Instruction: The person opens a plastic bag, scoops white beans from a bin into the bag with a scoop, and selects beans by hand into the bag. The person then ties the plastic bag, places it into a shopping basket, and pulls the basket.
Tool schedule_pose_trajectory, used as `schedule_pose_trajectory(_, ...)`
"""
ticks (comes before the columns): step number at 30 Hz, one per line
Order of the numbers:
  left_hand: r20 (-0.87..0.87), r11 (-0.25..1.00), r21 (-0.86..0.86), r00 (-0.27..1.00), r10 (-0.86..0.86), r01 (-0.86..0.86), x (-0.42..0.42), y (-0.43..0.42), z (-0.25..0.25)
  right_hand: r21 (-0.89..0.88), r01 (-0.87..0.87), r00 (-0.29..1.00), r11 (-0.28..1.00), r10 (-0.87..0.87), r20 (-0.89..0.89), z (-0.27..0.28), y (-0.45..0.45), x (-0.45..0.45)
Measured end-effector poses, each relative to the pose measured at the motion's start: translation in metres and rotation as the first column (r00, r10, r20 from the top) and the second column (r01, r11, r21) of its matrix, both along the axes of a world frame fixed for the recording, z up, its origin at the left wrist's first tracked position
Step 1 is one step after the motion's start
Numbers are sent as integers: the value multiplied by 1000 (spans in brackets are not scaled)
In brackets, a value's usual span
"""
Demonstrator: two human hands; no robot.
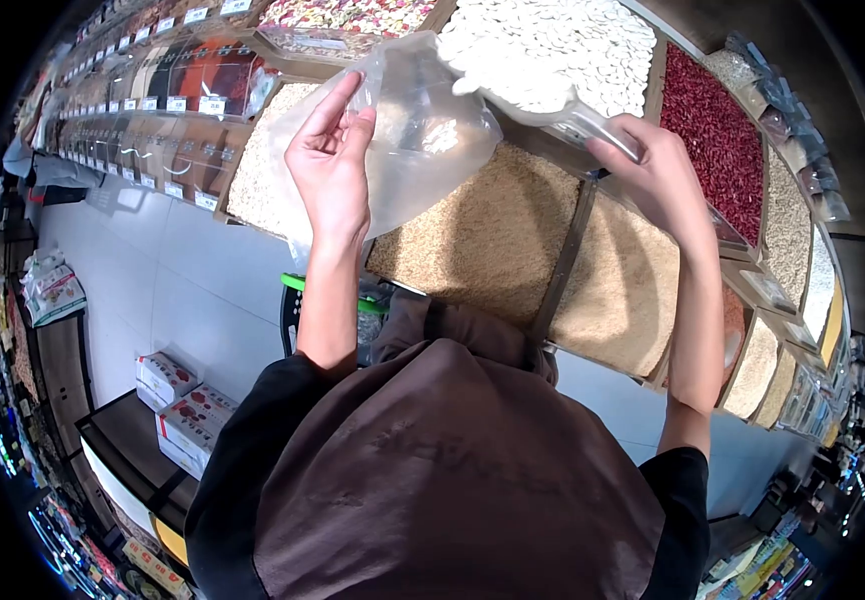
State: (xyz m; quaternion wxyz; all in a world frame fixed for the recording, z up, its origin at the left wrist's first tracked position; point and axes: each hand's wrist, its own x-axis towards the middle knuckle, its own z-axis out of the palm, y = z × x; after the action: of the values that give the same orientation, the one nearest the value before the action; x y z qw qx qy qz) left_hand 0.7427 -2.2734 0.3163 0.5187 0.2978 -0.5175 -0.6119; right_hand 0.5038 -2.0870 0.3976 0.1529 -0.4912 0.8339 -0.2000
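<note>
My left hand (330, 170) pinches the edge of a clear plastic bag (407, 175), which hangs spread out to its right. In my right hand (660, 182) is the handle of a clear scoop (582, 122). White flat seeds, which look like pumpkin seeds (527, 88), heap in the scoop. Its front end is close to the bag's upper right edge; whether they touch I cannot tell. Behind the scoop lies a bin of the same white seeds (582, 40). Below the bag and scoop is a bin of tan grain (482, 225).
Dark red beans (707, 140) fill a bin on the right, beside a bin of paler grain (617, 275). Lidded clear bins (152, 140) with price tags line the left. A green-edged basket (297, 283) is near my left forearm. Printed boxes (192, 425) stand lower left.
</note>
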Motion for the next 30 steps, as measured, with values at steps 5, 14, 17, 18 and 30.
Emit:
schedule_pose_trajectory(5,-191,998,12,980,-52,55,-1,10,12,154,-274,962,949,273,30,4,-43,32)
schedule_pose_trajectory(14,-516,970,149,852,-89,192,15,10,21,-1,-640,599,768,498,-627,-14,-92,89)
schedule_pose_trajectory(17,-530,968,134,841,-111,212,25,1,11,-43,-637,613,769,472,-633,-21,-86,85)
schedule_pose_trajectory(18,-543,966,119,830,-129,228,26,-1,9,-41,-636,612,770,472,-635,-19,-82,81)
schedule_pose_trajectory(30,228,985,-158,968,109,-73,32,-5,11,166,160,913,973,-82,-399,102,-14,-47)
